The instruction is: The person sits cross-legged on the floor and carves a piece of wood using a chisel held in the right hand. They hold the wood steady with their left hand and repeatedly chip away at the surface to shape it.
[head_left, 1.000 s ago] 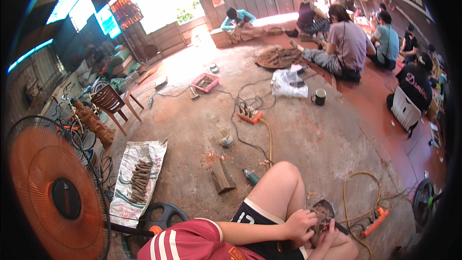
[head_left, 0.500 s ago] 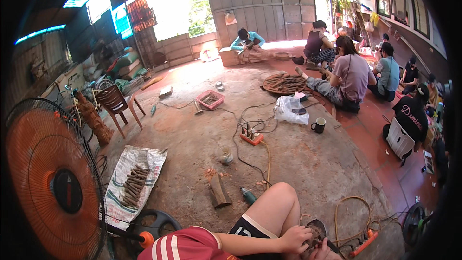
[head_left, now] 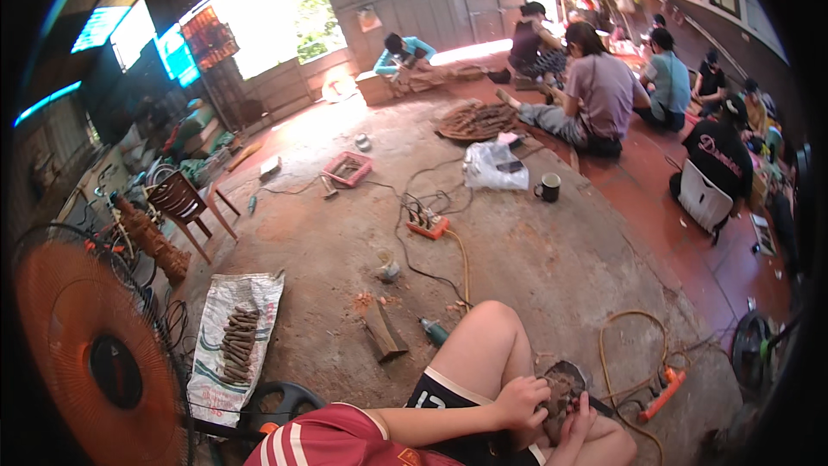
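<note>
I sit on the concrete floor with my bare knee [head_left: 487, 336] raised. My left hand [head_left: 519, 400] grips a dark, rounded piece of carved wood [head_left: 562, 380] from the left side. My right hand [head_left: 576, 425] closes on the same piece from below, fingers pointing up. A dark, thin tool-like shape [head_left: 597, 406] sticks out to the right of my right hand; I cannot tell whether it is held. My red striped sleeve [head_left: 328, 440] fills the lower edge.
An orange standing fan [head_left: 95, 362] is close on my left, and a white sack with wooden sticks [head_left: 233, 345] lies beside it. A wood block [head_left: 384, 332], cables, an orange power strip [head_left: 429, 226] and a black mug [head_left: 548, 187] lie ahead. Several people sit at the back right.
Both hands stay on the wood piece by my knee. The view has swung slightly, so the room and fan sit differently in the frame.
</note>
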Action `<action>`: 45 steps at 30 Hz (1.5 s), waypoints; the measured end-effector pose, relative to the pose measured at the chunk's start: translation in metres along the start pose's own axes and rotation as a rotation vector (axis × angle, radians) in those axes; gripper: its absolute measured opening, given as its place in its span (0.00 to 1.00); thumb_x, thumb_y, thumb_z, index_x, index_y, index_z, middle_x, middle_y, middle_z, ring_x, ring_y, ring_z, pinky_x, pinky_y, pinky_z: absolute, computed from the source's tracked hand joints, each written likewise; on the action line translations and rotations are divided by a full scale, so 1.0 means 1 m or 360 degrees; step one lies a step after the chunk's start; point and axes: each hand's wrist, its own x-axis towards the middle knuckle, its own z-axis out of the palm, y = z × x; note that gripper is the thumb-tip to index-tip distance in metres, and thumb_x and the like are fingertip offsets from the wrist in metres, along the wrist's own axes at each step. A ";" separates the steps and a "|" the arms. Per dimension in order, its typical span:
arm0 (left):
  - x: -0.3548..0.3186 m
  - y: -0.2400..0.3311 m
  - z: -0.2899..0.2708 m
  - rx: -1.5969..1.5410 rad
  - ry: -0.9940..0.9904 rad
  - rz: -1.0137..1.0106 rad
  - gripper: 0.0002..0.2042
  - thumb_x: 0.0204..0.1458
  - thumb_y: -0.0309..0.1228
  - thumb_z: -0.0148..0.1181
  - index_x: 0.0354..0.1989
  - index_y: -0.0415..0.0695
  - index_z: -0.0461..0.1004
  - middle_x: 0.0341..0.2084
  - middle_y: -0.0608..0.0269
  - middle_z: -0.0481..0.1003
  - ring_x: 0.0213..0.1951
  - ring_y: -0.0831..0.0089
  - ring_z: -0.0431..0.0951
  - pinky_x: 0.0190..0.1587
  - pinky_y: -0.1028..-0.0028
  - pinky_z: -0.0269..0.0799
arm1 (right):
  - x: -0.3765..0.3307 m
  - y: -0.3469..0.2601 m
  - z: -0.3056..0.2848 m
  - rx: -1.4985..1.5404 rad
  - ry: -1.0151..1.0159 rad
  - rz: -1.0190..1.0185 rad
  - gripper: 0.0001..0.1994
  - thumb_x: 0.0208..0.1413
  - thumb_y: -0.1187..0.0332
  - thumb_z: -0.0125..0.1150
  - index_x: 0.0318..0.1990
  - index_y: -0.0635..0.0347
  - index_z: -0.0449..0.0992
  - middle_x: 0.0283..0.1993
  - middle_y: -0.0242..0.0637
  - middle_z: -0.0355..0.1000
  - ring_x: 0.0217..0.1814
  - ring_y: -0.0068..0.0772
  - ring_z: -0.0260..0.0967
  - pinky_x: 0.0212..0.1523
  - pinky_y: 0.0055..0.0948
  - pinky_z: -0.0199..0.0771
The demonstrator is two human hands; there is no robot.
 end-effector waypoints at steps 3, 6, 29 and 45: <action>0.014 0.008 -0.001 0.0001 -0.0011 0.0038 0.09 0.36 0.34 0.59 0.26 0.45 0.72 0.25 0.58 0.69 0.30 0.58 0.71 0.32 0.62 0.65 | -0.006 -0.020 0.009 -0.0006 -0.0001 -0.0053 0.11 0.56 0.65 0.66 0.28 0.58 0.70 0.27 0.30 0.70 0.25 0.20 0.64 0.25 0.21 0.63; 0.016 0.004 -0.001 -0.0025 -0.0004 0.0041 0.07 0.34 0.32 0.59 0.24 0.45 0.74 0.23 0.58 0.70 0.29 0.59 0.72 0.31 0.63 0.66 | -0.002 -0.008 0.003 -0.0012 0.0042 -0.0037 0.12 0.54 0.64 0.68 0.31 0.56 0.70 0.29 0.28 0.71 0.27 0.19 0.67 0.26 0.21 0.64; -0.016 -0.015 0.004 -0.0158 -0.0066 -0.0049 0.07 0.34 0.23 0.55 0.25 0.34 0.73 0.18 0.52 0.65 0.22 0.58 0.66 0.26 0.65 0.63 | -0.016 -0.006 0.014 -0.0125 -0.0211 -0.0004 0.08 0.54 0.67 0.68 0.37 0.61 0.80 0.29 0.23 0.72 0.28 0.13 0.63 0.28 0.17 0.62; -0.015 -0.015 0.004 -0.0157 -0.0069 -0.0035 0.08 0.32 0.22 0.54 0.24 0.34 0.73 0.18 0.53 0.65 0.22 0.59 0.65 0.26 0.65 0.63 | -0.013 0.009 0.013 -0.0264 -0.0055 -0.0215 0.07 0.53 0.68 0.68 0.35 0.62 0.80 0.27 0.25 0.73 0.28 0.15 0.65 0.30 0.20 0.67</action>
